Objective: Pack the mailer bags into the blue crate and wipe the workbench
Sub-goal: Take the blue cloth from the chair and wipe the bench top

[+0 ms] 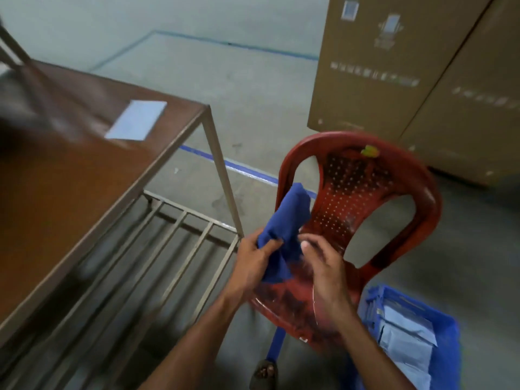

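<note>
Head view, looking down past the workbench (pixel 70 178) corner. The left hand (pixel 253 257) grips a blue cloth (pixel 289 215) at its lower bunch, fingers curled round the fabric. The right hand (pixel 323 266) sits close beside it with fingers bent toward the cloth, but motion blur hides whether it actually pinches anything. Both hands are over the seat of a red plastic chair (pixel 365 192). The cloth is deep blue, soft and crumpled, with one end standing up in a loose roll and the rest hanging below the left fist. The step in hand looks like readying the cloth for wiping. It would go better folded into a flat pad and held in one hand, so that it sweeps the brown top in even overlapping passes. One flat pale item, probably a mailer bag (pixel 136 119), lies near the far edge of the bench and should come off first. The blue crate (pixel 450 319) sits on the floor just right of the chair, with pale mailer bags (pixel 405 344) stacked inside. Cardboard boxes (pixel 394 66) stand behind the chair.
</note>
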`<action>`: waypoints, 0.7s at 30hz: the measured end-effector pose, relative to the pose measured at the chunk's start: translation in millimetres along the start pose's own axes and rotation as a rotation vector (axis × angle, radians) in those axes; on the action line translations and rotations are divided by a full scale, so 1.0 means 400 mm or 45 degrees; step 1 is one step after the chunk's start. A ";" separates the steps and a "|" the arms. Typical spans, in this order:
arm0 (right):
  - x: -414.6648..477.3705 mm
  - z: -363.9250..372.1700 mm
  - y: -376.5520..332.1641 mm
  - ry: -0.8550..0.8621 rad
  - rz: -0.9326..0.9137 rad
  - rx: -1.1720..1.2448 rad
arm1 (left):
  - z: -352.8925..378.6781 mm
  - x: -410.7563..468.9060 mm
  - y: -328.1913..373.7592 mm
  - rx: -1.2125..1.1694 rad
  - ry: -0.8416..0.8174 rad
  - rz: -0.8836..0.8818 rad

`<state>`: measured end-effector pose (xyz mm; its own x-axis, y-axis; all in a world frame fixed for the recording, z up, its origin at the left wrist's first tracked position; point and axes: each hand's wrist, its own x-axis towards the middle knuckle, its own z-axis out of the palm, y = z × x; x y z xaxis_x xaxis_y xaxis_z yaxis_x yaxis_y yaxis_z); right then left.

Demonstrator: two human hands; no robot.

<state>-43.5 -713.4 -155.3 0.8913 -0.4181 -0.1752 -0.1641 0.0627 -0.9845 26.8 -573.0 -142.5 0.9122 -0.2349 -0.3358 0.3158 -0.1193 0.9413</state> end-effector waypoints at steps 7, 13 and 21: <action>-0.225 0.059 -0.277 -0.372 0.420 0.790 | -0.036 -0.389 0.229 0.835 -0.136 0.688; -0.286 0.083 -0.337 -0.516 0.391 0.687 | -0.210 -0.527 0.306 0.517 0.504 0.590; -0.318 0.206 -0.480 -1.130 -0.052 0.020 | -0.408 -0.640 0.335 0.310 0.011 0.205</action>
<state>-90.4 -597.5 54.8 0.8965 0.4359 -0.0786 -0.1248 0.0784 -0.9891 -121.6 -371.3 75.1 0.9480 -0.2613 -0.1816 0.0960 -0.3092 0.9461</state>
